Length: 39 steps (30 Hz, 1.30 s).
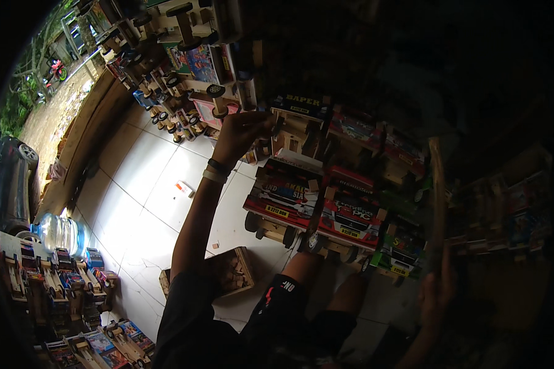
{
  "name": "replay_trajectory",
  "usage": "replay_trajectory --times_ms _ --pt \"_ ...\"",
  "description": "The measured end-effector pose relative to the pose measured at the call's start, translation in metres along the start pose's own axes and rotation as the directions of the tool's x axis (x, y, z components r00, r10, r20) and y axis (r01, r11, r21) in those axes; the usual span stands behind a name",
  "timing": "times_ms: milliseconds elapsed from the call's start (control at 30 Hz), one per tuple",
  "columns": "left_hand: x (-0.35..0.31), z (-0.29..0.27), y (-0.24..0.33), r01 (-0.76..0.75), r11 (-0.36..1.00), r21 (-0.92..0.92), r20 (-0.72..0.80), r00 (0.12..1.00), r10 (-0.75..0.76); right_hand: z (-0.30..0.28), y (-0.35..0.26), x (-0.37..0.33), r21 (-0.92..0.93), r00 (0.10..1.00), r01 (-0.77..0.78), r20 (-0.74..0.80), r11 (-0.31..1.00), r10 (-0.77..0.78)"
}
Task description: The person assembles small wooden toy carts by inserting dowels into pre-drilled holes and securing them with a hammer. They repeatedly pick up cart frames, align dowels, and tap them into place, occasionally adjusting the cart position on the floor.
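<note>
My left hand (243, 132), with bands round its wrist, reaches out to the near left edge of a toy wooden truck (301, 132) with a dark printed panel. Its fingertips are pinched together there; what they hold, if anything, is too small to make out. On the right, in shadow, my right hand (436, 292) is closed round the lower part of a long wooden stick (437, 190) that points upward. Between my hands stand a red and black toy truck (283, 194), a red and white one (351, 212) and a green one (403, 249).
A wooden box (247, 270) of small wood pieces sits by my left leg. Many wheeled wooden toys (178, 98) are stacked at the far left, more (74, 277) at the lower left beside a clear plastic water bottle (64, 235). A small white-and-red packet (183, 189) lies on the tiles.
</note>
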<state>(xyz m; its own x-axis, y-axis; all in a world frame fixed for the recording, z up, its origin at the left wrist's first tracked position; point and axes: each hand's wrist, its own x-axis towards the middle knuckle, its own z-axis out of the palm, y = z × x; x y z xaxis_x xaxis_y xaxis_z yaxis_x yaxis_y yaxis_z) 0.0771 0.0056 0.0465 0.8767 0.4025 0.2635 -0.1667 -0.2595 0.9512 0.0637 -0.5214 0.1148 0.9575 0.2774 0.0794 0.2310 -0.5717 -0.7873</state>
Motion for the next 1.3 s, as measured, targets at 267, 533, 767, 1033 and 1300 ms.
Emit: replay_trajectory --times_ms 267,533,767,1033,1300 --pt "-0.139 -0.06 -0.101 0.27 0.932 0.242 -0.317 0.93 -0.187 0.009 0.032 -0.012 0.214 0.995 -0.087 -0.021 0.973 0.094" --pt "-0.329 -0.026 -0.142 0.567 0.62 0.541 -0.669 0.737 -0.09 0.01 0.028 -0.019 0.21 0.992 -0.088 -0.067 0.974 0.104" --pt "-0.399 0.054 -0.186 0.638 0.415 0.648 -0.422 0.755 -0.502 0.017 0.017 -0.022 0.284 0.99 -0.079 -0.086 0.956 0.107" --pt "-0.413 0.042 -0.195 0.44 0.583 0.683 -0.341 0.898 -0.278 0.013 0.018 -0.03 0.23 0.998 -0.024 -0.051 0.973 0.037" --pt "-0.409 0.028 -0.154 0.646 0.54 0.54 -0.561 0.754 -0.341 0.014 0.015 -0.034 0.384 0.993 -0.113 0.024 0.917 0.112"
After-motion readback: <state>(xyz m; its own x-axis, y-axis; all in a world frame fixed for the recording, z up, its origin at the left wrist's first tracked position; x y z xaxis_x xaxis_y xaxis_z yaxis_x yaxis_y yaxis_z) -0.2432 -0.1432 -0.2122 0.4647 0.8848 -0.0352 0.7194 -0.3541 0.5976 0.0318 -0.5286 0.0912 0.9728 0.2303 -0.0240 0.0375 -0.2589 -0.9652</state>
